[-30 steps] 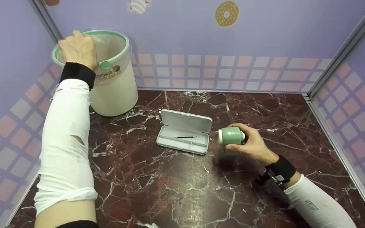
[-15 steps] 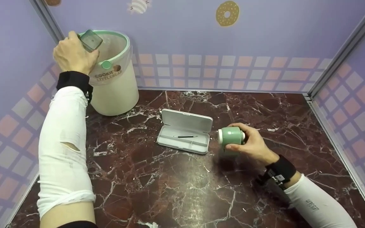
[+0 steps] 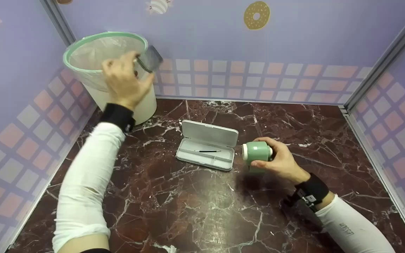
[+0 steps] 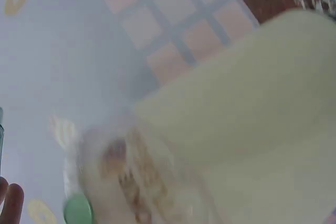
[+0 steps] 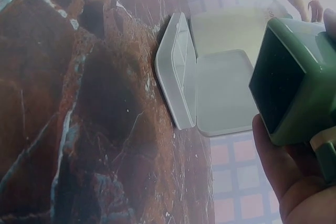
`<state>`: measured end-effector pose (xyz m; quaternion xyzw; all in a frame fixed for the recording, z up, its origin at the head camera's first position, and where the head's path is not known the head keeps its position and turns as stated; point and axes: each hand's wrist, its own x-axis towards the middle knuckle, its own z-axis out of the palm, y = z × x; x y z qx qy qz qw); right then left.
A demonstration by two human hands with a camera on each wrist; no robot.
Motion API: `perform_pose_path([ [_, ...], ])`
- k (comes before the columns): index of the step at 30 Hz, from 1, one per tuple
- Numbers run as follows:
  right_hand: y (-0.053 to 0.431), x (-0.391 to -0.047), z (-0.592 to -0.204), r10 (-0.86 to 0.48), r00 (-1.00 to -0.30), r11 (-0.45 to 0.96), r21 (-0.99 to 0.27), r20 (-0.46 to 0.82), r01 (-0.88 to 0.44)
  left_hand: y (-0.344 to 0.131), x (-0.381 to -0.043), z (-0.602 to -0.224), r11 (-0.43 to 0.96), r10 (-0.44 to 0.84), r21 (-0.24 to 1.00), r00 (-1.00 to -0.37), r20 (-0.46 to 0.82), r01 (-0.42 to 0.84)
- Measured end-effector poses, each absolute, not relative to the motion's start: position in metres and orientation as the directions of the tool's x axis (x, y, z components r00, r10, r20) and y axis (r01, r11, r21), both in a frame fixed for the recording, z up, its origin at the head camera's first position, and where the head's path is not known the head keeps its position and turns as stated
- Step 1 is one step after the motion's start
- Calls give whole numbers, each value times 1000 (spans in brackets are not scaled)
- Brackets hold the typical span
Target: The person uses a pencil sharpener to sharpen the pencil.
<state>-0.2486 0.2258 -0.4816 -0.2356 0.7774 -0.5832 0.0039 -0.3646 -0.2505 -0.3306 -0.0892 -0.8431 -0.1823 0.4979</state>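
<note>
In the head view my left hand, blurred, holds a small see-through dark box, which looks like a shavings drawer, beside the bin's right rim. At the right my right hand grips a green pencil sharpener with a white front, above its dark shadow on the table. The right wrist view shows a dark square opening in the sharpener's body. Between the hands lies an opened grey pencil case, and a short dark pencil rests inside it.
A cream waste bin with a green rim and a clear liner stands in the back left corner, partly hidden by the left hand. Patterned purple walls enclose the dark red marbled table at the back and both sides.
The left hand has come up from the bin's mouth and swung right with the see-through box, now past the rim. The right hand and sharpener have stayed in place.
</note>
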Motion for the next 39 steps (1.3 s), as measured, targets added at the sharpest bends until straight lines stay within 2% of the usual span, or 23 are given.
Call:
perform_pose_path([
  [3, 225, -248, -481, -370, -890, 206, -911, 267, -358, -229, -360, -355, 904, 42, 166, -467, 883, 394],
  [5, 225, -247, -481, -364, -893, 205, -913, 264, -354, -216, -357, -371, 879, 79, 164, -476, 876, 447],
  [12, 225, -247, -480, -357, -896, 214, -910, 265, -355, -175, -339, -412, 750, 192, 310, -642, 742, 584],
  [16, 225, -247, -481, -343, -900, 209, -913, 267, -350, -149, -325, -428, 667, 237, 399, -687, 687, 629],
  [28, 220, -248, -480, -288, -911, 180, -917, 296, -355, -91, -273, -480, 465, 392, 565, -731, 559, 682],
  [34, 221, -249, -482, -270, -902, 150, -910, 338, -386, -76, -261, -493, 400, 479, 632, -739, 473, 664],
  [39, 222, -249, -485, -279, -903, 142, -916, 326, -374, -69, -258, -497, 367, 535, 667, -734, 418, 648],
])
